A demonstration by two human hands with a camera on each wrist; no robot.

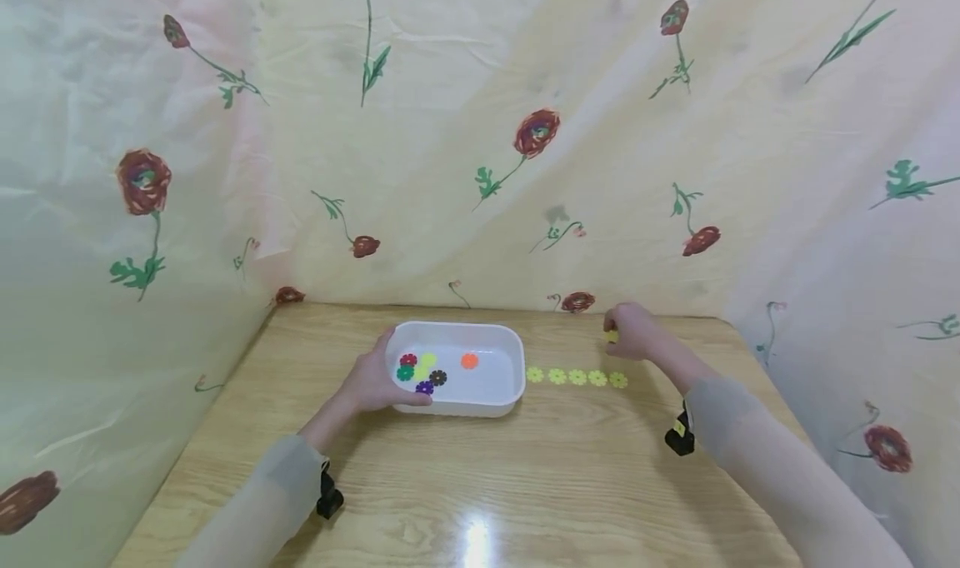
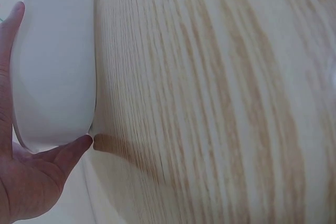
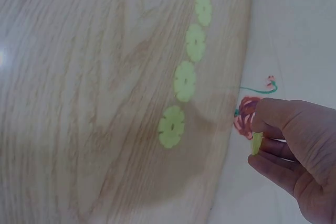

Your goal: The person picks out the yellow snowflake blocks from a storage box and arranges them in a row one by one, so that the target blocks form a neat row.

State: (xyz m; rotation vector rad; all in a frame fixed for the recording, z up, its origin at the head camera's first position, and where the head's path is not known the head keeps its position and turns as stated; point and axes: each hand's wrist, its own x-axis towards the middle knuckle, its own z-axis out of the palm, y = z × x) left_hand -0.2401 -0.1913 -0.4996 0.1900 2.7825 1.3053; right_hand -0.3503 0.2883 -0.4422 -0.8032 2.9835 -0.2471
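My left hand (image 1: 372,382) grips the left end of a white plastic tub (image 1: 480,403), thumb over the near rim. In the left wrist view the same hand (image 2: 39,174) cups the tub's end wall (image 2: 55,66). Inside the tub lie several flower-shaped discs, among them an orange disc (image 1: 469,361), a green disc (image 1: 405,373) and a purple disc (image 1: 424,387). My right hand (image 1: 632,331) pinches a yellow flower-shaped disc (image 3: 256,143) above the table, right of the tub. Below it, a row of yellow discs (image 1: 577,377) runs rightward from the tub.
The wooden table (image 1: 450,468) carries the tub and the row. A flower-patterned cloth (image 1: 442,176) hangs behind the table and at both sides. Black wrist cameras hang under the left sleeve (image 1: 288,476) and the right sleeve (image 1: 727,418).
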